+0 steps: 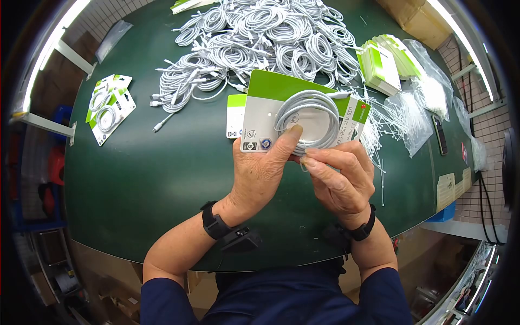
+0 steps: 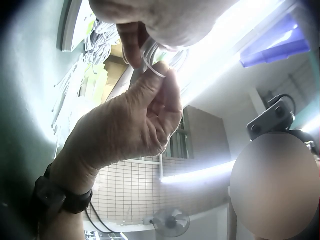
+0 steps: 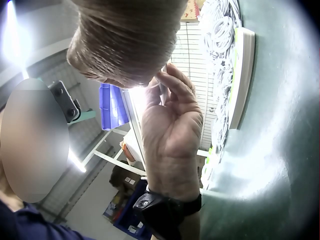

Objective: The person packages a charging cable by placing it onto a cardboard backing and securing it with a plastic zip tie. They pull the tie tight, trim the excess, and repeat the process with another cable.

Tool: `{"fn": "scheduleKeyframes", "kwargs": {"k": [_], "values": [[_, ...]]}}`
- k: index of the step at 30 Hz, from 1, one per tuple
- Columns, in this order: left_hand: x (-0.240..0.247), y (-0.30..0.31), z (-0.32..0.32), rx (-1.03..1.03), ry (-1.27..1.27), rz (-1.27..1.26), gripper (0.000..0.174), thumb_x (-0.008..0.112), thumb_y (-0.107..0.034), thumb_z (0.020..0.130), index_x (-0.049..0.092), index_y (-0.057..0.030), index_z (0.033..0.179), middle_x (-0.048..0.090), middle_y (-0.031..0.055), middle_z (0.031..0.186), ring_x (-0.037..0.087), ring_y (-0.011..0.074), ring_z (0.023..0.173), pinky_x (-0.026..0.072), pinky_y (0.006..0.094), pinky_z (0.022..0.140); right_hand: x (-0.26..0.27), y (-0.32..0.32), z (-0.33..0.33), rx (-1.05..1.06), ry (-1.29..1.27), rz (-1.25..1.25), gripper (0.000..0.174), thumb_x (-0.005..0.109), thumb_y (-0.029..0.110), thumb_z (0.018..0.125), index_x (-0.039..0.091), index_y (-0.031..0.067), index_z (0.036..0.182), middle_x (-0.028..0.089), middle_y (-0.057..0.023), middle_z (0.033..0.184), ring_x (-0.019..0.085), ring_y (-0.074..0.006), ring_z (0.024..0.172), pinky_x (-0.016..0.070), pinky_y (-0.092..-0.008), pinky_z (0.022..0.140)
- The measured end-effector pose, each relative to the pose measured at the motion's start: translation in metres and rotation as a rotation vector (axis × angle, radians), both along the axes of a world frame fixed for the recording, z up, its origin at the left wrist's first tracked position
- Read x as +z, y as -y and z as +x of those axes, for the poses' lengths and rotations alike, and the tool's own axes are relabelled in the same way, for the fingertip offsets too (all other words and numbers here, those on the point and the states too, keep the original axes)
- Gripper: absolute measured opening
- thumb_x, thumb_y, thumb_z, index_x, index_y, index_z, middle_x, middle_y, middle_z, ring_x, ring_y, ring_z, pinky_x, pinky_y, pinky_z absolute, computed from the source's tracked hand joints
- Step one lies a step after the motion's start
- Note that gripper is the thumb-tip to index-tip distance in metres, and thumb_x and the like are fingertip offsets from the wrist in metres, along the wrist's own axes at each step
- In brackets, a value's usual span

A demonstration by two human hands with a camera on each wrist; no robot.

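Note:
My left hand (image 1: 259, 170) holds a green-and-white printed packaging card (image 1: 264, 111), tilted up above the table. Its thumb presses a coiled white USB cable (image 1: 310, 98) against the card's front. At the coil's lower edge, my right hand (image 1: 346, 179) pinches a thin white cable tie (image 2: 154, 70) between thumb and fingertips. The tie shows as a small curved loop in the left wrist view. In the right wrist view, the left hand (image 3: 172, 130) is seen from its palm side, gripping the card's edge.
A large heap of coiled white cables (image 1: 271, 40) covers the table's back. Stacked cards (image 1: 379, 67), loose cable ties (image 1: 379, 138), plastic bags (image 1: 414, 116) and a phone (image 1: 439, 135) lie right. Carded cables (image 1: 105, 116) lie left. Another card stack (image 1: 234, 115) sits behind the held card.

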State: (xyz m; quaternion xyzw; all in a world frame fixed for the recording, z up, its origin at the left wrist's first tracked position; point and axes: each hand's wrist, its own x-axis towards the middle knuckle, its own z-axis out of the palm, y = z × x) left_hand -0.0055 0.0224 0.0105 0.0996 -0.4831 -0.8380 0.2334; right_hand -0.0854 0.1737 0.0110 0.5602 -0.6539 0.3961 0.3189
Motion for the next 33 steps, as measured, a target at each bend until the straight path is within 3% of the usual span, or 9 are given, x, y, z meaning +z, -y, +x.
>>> {"fn": "scheduleKeyframes", "kwargs": {"k": [20,23,24,25,27,29,33], "values": [[-0.004,-0.001,0.002,-0.018,0.024,-0.101,0.015,0.073,-0.007,0.101,0.071,0.0046,0.111,0.076,0.0094,0.094,0.072,0.0129,0.072,0.0597,0.0269,0.064,0.002,0.010,-0.001,0.003,0.219,-0.029,0.030,0.083,-0.007,0.074,0.077,0.0076,0.099,0.078,-0.0078,0.092,0.067,-0.0216,0.070,0.0497,-0.0318,0.058],[-0.003,0.000,0.004,-0.018,0.047,-0.212,0.015,0.072,-0.007,0.101,0.072,0.0039,0.111,0.077,0.0082,0.093,0.072,0.0121,0.072,0.0591,0.0264,0.064,0.001,0.011,0.001,0.021,0.353,-0.041,0.028,0.081,-0.008,0.075,0.076,0.0071,0.098,0.078,-0.0073,0.092,0.068,-0.0228,0.070,0.0512,-0.0335,0.059],[-0.009,0.001,0.004,0.010,0.036,-0.360,0.015,0.072,-0.007,0.101,0.073,0.0035,0.111,0.077,0.0078,0.093,0.072,0.0119,0.072,0.0591,0.0263,0.064,0.001,0.011,0.002,0.029,0.402,-0.059,0.028,0.081,-0.008,0.076,0.076,0.0069,0.098,0.078,-0.0072,0.092,0.069,-0.0233,0.070,0.0518,-0.0341,0.059],[-0.015,0.004,0.004,0.043,0.019,-0.511,0.014,0.072,-0.008,0.102,0.073,0.0032,0.111,0.077,0.0074,0.092,0.072,0.0118,0.072,0.0590,0.0261,0.064,0.002,0.012,0.001,0.019,0.351,-0.051,0.029,0.080,-0.009,0.075,0.075,0.0069,0.099,0.078,-0.0070,0.092,0.069,-0.0236,0.070,0.0521,-0.0344,0.059],[-0.017,0.006,0.003,0.050,0.005,-0.552,0.014,0.071,-0.009,0.102,0.074,0.0026,0.111,0.077,0.0068,0.091,0.072,0.0115,0.072,0.0589,0.0259,0.064,0.005,0.011,-0.001,-0.010,0.245,-0.037,0.030,0.079,-0.009,0.075,0.074,0.0069,0.100,0.077,-0.0066,0.092,0.070,-0.0242,0.070,0.0528,-0.0349,0.059],[-0.010,0.004,0.005,-0.019,0.018,-0.334,0.014,0.070,-0.009,0.103,0.074,0.0023,0.111,0.077,0.0064,0.091,0.072,0.0112,0.073,0.0588,0.0258,0.064,0.007,0.007,-0.002,-0.020,0.121,0.014,0.035,0.080,-0.005,0.074,0.073,0.0077,0.105,0.077,-0.0060,0.096,0.071,-0.0226,0.071,0.0521,-0.0339,0.058],[-0.009,0.004,0.006,-0.023,0.008,-0.303,0.014,0.071,-0.009,0.102,0.075,0.0027,0.109,0.077,0.0072,0.094,0.073,0.0116,0.076,0.0597,0.0265,0.064,0.010,0.005,-0.001,-0.040,0.034,0.048,0.037,0.082,-0.001,0.073,0.073,0.0082,0.108,0.077,-0.0059,0.098,0.070,-0.0212,0.070,0.0511,-0.0327,0.058]]}}
